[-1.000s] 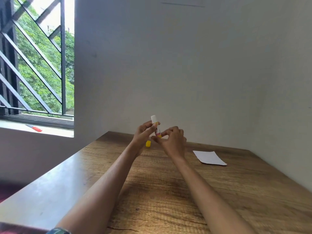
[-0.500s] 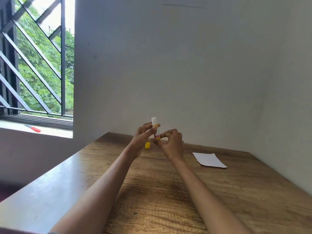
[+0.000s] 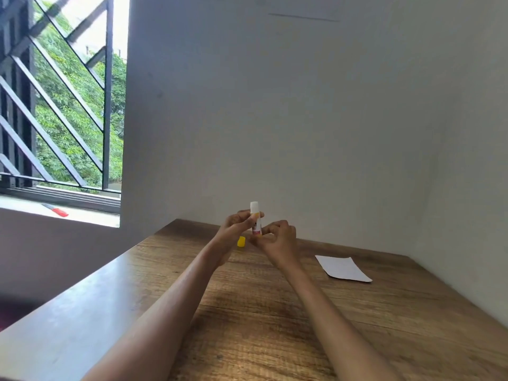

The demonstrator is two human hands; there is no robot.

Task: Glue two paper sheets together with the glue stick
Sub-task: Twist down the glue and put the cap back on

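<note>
An uncapped glue stick [image 3: 255, 220] stands upright between my hands above the far part of the wooden table [image 3: 275, 312], its white glue tip pointing up. My left hand [image 3: 236, 229] pinches its upper body with thumb and fingers. My right hand [image 3: 277, 239] pinches its base with curled fingers. The yellow cap [image 3: 241, 241] lies on the table just behind my left hand. White paper [image 3: 342, 268] lies flat to the right, apart from both hands; whether it is one sheet or two stacked I cannot tell.
Grey walls close the table's far and right sides. A barred window [image 3: 60, 105] is at left, with a red-handled tool [image 3: 56, 210] on its sill. The table's left edge runs diagonally toward me.
Both hands stay on the glue stick at the same spot. The right fingers have shifted slightly at the base. The view has tilted a little.
</note>
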